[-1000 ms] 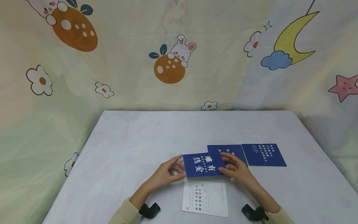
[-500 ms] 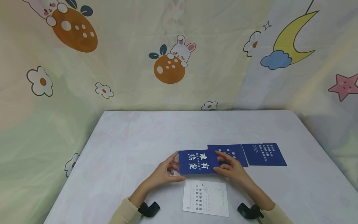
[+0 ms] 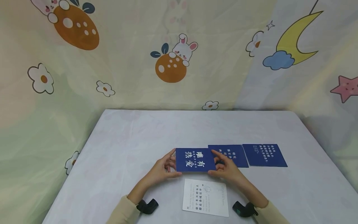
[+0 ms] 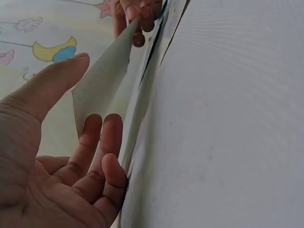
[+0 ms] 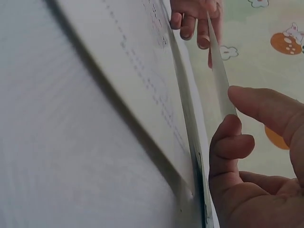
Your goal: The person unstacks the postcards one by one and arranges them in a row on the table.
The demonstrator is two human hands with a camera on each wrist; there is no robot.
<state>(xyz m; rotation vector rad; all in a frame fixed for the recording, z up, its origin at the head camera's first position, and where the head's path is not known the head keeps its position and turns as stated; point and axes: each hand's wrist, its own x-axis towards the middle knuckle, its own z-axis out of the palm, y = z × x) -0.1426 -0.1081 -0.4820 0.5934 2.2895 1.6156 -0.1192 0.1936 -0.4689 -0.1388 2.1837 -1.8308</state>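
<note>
A blue card (image 3: 183, 165) with white characters is held above the table between both hands. My left hand (image 3: 161, 168) holds its left edge, index finger at the upper corner and thumb at the lower one. On the opposite edge, my right hand (image 3: 227, 169) grips the card, thumb at the lower corner. In the left wrist view the card's pale underside (image 4: 107, 78) shows beyond the thumb and fingertips. The right wrist view has the card (image 5: 221, 83) nearly edge-on between thumb and fingers. Below the hands, a white card (image 3: 205, 199) with dark characters lies flat.
Two more blue cards lie side by side on the white table (image 3: 134, 130): one card (image 3: 237, 157) partly behind my right hand, the other card (image 3: 269, 158) to its right. Black wrist devices (image 3: 148, 206) sit at both sleeves. Cartoon-printed cloth (image 3: 126, 62) hangs around the table.
The held blue card has moved left and slightly away from me, coming clear of the white card and lying straighter. My right hand has travelled left with it; the left hand has shifted slightly.
</note>
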